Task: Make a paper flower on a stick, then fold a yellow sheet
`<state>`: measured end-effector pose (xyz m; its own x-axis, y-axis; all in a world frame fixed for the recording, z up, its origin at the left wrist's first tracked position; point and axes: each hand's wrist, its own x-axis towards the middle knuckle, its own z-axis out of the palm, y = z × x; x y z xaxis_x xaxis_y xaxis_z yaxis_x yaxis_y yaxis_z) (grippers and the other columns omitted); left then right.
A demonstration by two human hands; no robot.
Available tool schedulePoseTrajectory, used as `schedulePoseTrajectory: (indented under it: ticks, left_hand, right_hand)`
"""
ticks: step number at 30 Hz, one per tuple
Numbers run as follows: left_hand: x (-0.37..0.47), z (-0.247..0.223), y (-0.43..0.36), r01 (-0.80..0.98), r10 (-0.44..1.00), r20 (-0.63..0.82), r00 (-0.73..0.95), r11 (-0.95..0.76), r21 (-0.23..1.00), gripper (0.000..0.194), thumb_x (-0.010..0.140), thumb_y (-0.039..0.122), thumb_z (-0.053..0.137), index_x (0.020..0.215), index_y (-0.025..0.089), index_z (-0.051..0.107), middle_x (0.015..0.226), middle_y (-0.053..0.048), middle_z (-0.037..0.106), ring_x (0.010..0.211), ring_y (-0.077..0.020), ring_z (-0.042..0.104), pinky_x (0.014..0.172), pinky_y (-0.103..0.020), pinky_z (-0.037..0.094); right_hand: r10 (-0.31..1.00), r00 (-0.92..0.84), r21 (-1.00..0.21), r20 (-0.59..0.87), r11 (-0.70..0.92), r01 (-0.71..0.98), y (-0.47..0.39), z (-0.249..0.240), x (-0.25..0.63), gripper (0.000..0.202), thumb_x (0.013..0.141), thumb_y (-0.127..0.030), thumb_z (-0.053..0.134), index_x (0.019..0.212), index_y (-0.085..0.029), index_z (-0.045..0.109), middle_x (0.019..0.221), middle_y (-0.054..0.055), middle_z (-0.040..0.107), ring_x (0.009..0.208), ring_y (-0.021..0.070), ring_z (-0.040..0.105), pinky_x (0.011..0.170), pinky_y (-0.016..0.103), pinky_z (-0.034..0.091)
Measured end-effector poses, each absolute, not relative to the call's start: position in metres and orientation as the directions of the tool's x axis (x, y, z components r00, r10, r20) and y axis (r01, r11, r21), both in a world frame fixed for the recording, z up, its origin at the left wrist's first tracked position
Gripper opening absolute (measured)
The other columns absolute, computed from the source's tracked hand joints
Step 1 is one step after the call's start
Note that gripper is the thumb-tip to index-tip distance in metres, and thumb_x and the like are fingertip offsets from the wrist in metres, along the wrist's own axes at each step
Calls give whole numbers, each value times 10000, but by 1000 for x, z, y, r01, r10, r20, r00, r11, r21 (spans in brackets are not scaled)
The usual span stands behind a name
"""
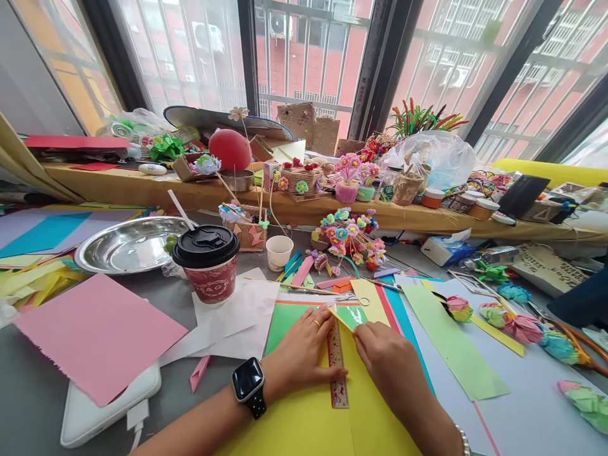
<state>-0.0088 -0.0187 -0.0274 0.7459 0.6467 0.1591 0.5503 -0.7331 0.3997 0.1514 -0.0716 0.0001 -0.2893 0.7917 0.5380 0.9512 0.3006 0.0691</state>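
Observation:
My left hand (pixel 303 345) lies spread on a sheet of yellow paper (pixel 308 424), wearing a ring and a black watch. Its fingers and thumb press a patterned ruler (pixel 338 394) flat against the sheet, lengthwise away from me. Just right of the ruler, my right hand (pixel 387 354) pinches the yellow paper, whose far part is raised along the ruler's edge. Green paper (pixel 289 322) shows beneath the yellow sheet. Beyond my hands lies a pair of scissors (pixel 350 299), its handle loops toward the right.
A lidded cup (pixel 209 278) stands left, beside a metal plate (pixel 114 247) and a small paper cup (pixel 279 252). Pink paper (pixel 102 332) covers part of a white power bank (pixel 114 405). Paper flowers (pixel 525 329) lie right. Crafts crowd the window ledge (pixel 294 206).

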Motion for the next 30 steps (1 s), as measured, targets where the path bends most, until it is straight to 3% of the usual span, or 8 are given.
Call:
schedulePoseTrajectory:
  ticks: [3,7,11,15,20,25,30]
  left_hand:
    - [-9,-30,-19,521,636,207,743,-744,418,617,654,531,547,1153,194,414,1244,-103,438,1164,-290,367,1015,-459,226]
    - [-8,-30,-19,524,641,217,736,-742,418,573,659,515,547,1123,201,430,1225,-96,458,1174,-283,357,1022,-451,213]
    - [-9,-28,-19,561,654,142,743,-725,399,721,658,584,513,1194,118,389,1306,-166,364,1220,-295,291,1026,-452,203]
    - [-9,-28,-20,566,648,101,755,-722,398,809,667,609,484,1253,75,323,1339,-187,306,1245,-292,241,1032,-455,181]
    - [-8,-28,-19,553,649,157,745,-731,400,713,648,582,526,1192,138,396,1273,-145,403,1197,-287,325,1032,-449,188]
    - [-8,-30,-18,507,618,219,755,-762,403,690,676,499,533,1246,181,309,1304,-122,356,1212,-278,295,1033,-448,184]
    - [-8,-31,-19,496,611,222,760,-766,410,642,669,428,565,1219,184,343,1228,-123,445,1158,-289,364,1013,-448,226]
  right_hand:
    - [729,-362,168,581,327,930,-75,2,140,344,722,43,296,510,-184,444,456,1,480,410,128,433,438,254,206]
    - [758,-330,142,563,304,942,-78,4,137,300,749,-4,339,537,-192,435,475,-6,497,428,134,463,437,247,225]
    - [860,-205,63,466,200,978,-81,5,152,120,720,-172,530,616,-200,477,547,-7,571,494,149,546,432,230,276]
    - [920,-143,103,364,113,988,-83,3,162,191,634,-150,620,544,-207,461,479,-37,569,415,150,535,382,233,207]
    - [854,-240,113,462,212,971,-84,1,150,226,666,-38,500,517,-198,444,456,-29,532,393,124,485,404,239,203]
    - [778,-330,165,535,287,944,-87,5,133,278,600,59,359,494,-195,400,426,-6,486,376,125,451,413,252,200]
    - [777,-347,179,524,298,938,-92,11,126,269,591,54,395,505,-200,393,435,-13,489,380,131,456,412,255,209]
